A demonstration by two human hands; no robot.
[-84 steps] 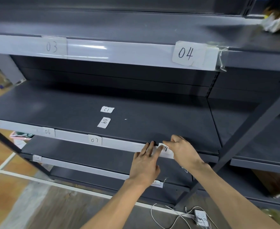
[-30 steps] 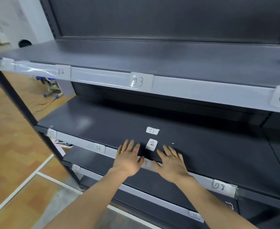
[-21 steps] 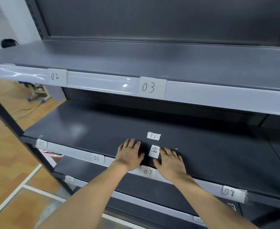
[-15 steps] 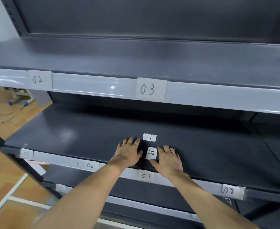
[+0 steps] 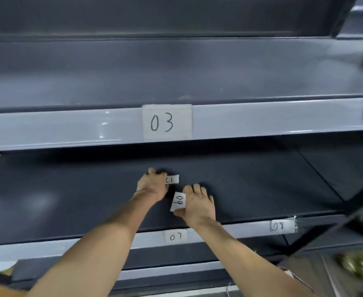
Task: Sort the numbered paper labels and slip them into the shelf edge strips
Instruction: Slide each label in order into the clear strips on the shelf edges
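Both arms are bare, with no sleeve showing. The left forearm [image 5: 103, 243] rises from the lower left of the frame to the left hand [image 5: 152, 185], and the right forearm [image 5: 240, 254] rises from the lower right to the right hand [image 5: 197, 204]. In the bottom left corner an orange strip [image 5: 0, 291] sits beside the left arm; whether it is clothing cannot be told.
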